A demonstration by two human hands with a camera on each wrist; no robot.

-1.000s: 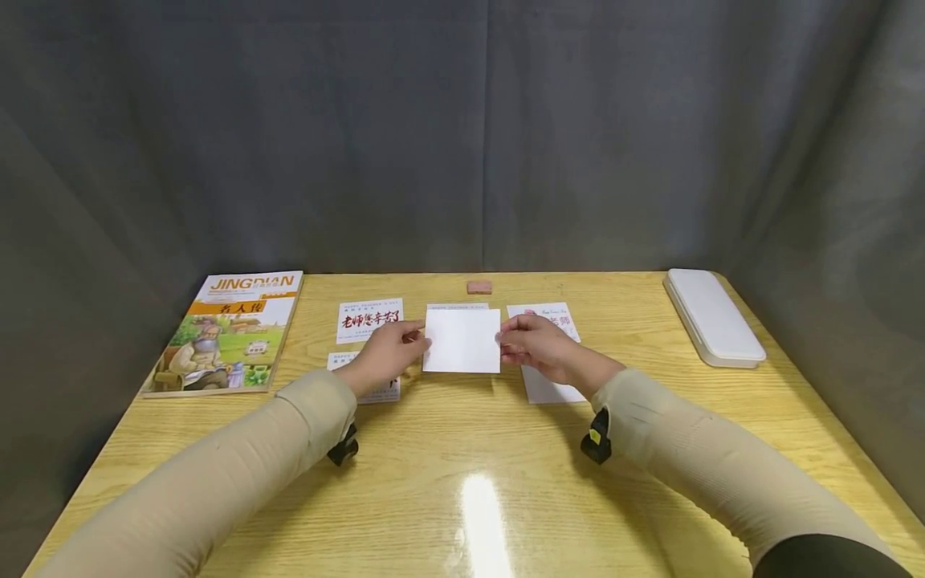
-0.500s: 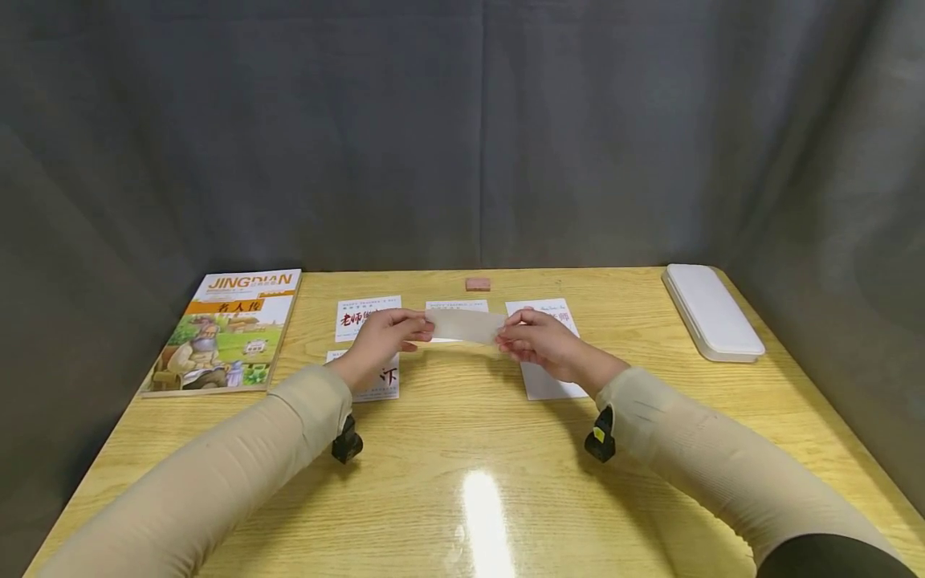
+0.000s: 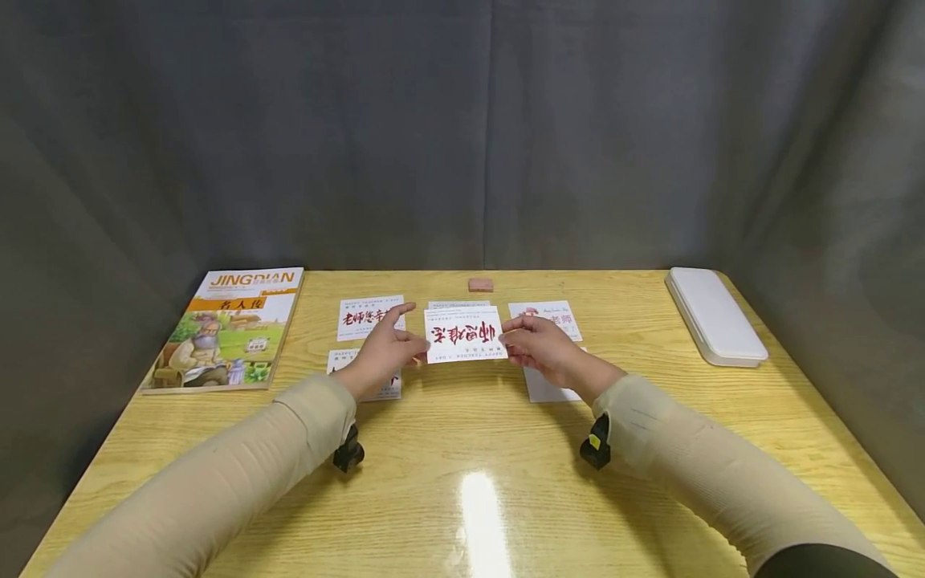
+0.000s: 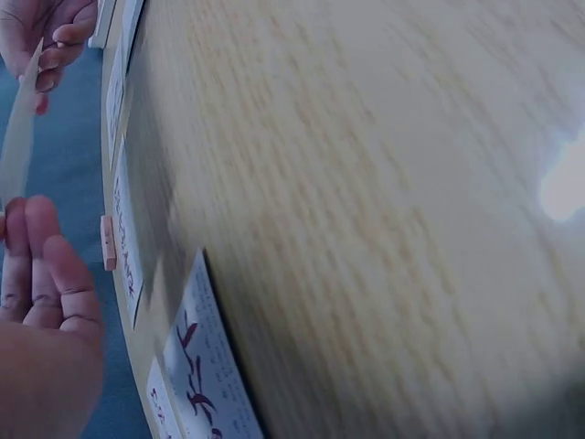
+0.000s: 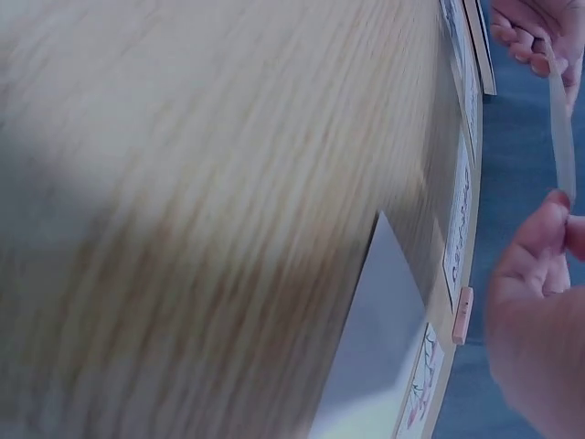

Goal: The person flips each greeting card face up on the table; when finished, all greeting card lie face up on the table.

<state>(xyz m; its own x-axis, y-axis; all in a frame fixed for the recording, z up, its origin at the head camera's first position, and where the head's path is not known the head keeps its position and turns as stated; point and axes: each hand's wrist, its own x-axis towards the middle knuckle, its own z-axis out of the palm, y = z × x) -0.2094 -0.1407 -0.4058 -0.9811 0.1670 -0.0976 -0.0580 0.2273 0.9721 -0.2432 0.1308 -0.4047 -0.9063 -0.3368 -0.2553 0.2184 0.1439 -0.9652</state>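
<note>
Both hands hold a white card (image 3: 464,335) a little above the wooden table (image 3: 462,474), its printed face with red characters turned toward me, upside down. My left hand (image 3: 413,343) pinches the card's left edge with the thumb while the index finger points away. My right hand (image 3: 515,337) pinches the right edge. In the left wrist view the card (image 4: 18,137) shows edge-on between my left hand (image 4: 37,265) and the far right hand (image 4: 46,37). In the right wrist view the card (image 5: 559,119) is likewise edge-on above my right hand (image 5: 539,265).
More cards lie on the table: one with red characters (image 3: 369,317), one under my left wrist (image 3: 364,385), one behind the held card (image 3: 458,305), two on the right (image 3: 545,317). A pink eraser (image 3: 480,284), a picture book (image 3: 231,329) and a white case (image 3: 715,315) lie around them.
The card has been turned over between both hands: its blank side faced me, then it was edge-on, and now its printed side shows. The left index finger has lifted off.
</note>
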